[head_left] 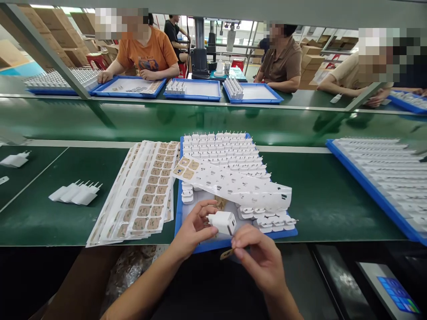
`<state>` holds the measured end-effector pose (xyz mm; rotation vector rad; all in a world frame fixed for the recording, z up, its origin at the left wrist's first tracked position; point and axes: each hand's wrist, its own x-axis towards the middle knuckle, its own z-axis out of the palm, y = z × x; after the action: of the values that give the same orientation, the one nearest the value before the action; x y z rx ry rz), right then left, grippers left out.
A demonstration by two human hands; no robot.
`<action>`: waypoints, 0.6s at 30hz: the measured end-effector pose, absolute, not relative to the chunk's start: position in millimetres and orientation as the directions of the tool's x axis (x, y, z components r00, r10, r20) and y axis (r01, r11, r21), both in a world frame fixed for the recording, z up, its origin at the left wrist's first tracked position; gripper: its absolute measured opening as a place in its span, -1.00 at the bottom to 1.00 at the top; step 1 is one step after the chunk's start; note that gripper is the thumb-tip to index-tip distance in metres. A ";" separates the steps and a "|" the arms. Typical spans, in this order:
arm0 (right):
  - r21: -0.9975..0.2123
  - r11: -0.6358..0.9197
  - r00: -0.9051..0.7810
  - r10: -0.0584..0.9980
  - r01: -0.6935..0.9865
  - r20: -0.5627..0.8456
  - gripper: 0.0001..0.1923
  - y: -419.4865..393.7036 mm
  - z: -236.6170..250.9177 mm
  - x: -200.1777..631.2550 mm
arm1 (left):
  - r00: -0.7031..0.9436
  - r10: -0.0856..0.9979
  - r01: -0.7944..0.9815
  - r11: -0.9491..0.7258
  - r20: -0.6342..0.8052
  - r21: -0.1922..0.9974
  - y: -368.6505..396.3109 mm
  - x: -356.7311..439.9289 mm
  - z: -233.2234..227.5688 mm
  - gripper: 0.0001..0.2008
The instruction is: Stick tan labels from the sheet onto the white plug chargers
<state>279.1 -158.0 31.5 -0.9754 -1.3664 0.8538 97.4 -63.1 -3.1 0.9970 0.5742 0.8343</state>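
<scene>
My left hand (197, 224) grips a white plug charger (223, 222) by its prong end, with the port face turned to the right. Close beside that face, my right hand (256, 253) pinches a small brown sticker (227, 254) between thumb and finger. Both hands are over the near edge of a blue tray (207, 246) holding rows of white chargers (220, 149). Across the tray lies a partly used sticker sheet (233, 180), with a few brown stickers left at its left end. A fanned stack of sticker sheets (143, 191) rests to the left.
Several loose chargers (76, 193) lie on the green bench (310, 191) at left. Another blue tray (370, 191) of chargers stands at right. Beyond the green belt (140, 118), co-workers sit with blue trays (191, 98). A metal frame bar (50, 49) slants across the upper left.
</scene>
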 end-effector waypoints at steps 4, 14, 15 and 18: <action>-0.936 0.351 0.002 0.936 -0.011 0.351 -0.83 -147.1 32.6 263.3 | 0.625 0.778 -0.259 0.128 0.065 0.957 -61.2 82.3 0.7 -0.57; -0.965 0.248 0.090 0.966 -0.089 0.241 -0.92 -135.9 29.7 251.7 | 0.459 0.855 -0.078 -0.234 0.243 0.969 -64.5 85.3 -1.1 -0.64; -0.965 0.245 0.095 0.967 -0.092 0.236 -0.92 -134.6 29.8 252.0 | 0.464 0.849 -0.094 -0.236 0.252 0.967 -65.8 86.1 -2.3 -0.64; -0.962 0.253 0.134 0.962 -0.102 0.239 -0.93 -130.7 30.4 253.8 | 0.566 0.794 -0.150 -0.164 0.220 0.975 -68.0 82.9 -3.1 -0.67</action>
<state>253.8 -130.7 30.4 -0.9964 -1.1441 0.9937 82.9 -68.0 -3.1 1.5145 0.5726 0.9161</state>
